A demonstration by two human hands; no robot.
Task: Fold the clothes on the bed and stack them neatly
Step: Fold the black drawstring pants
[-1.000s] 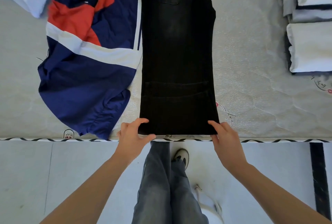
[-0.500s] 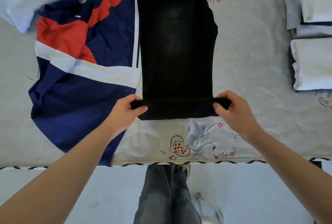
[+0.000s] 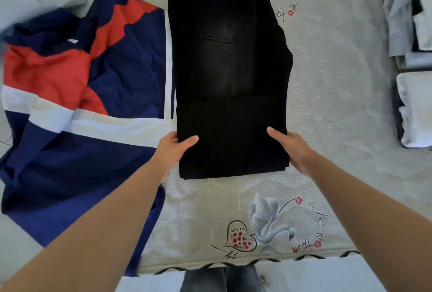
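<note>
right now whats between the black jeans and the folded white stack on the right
In the head view, only bare printed mattress lies between the black jeans and the folded white stack; no garment sits there.

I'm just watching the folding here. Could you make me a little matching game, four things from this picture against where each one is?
Things:
1. black jeans
2. navy, red and white top
3. folded pale clothes
4. swan print

Places:
A. at the right edge of the bed
B. on the mattress cover, near its front edge
C. in the middle, its near end folded over, a hand at each side
D. spread out unfolded, left of the jeans

Pairs: 1-C, 2-D, 3-A, 4-B. The left hand and right hand grip the folded end.
</note>
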